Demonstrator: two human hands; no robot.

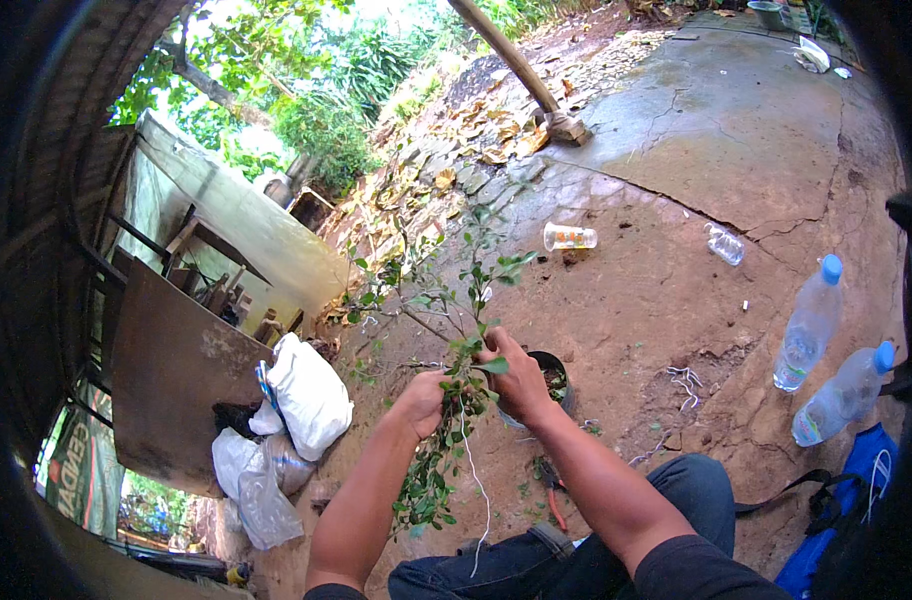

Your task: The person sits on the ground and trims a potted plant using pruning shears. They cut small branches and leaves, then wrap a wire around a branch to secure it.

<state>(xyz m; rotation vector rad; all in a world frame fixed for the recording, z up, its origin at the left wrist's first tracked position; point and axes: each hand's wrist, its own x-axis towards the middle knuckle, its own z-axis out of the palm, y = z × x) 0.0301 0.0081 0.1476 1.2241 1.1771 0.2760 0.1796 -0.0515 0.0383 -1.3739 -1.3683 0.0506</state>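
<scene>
A small leafy tree (pixel 468 349) stands between my hands, its thin branches spreading up and hanging down. My left hand (pixel 424 401) pinches at a branch on the left side of the foliage; leaves hide what exactly lies under the fingertips. My right hand (pixel 517 375) is closed around the stem area from the right, fingers curled behind leaves. A white wire or string (pixel 471 465) dangles from the foliage beside my left hand down to my jeans. Behind my right hand is a dark round pot (pixel 564 390), partly hidden. Red-handled pliers (pixel 555 510) lie on the ground under my right forearm.
Two blue-capped plastic bottles (pixel 808 322) stand at right, near a blue bag (pixel 838 517). A plastic cup (pixel 570 237), a small clear bottle (pixel 724 244) and white string scraps (pixel 685 386) lie on the ground. White sacks (pixel 309 394) sit left. A wooden post (pixel 516 64) rises ahead.
</scene>
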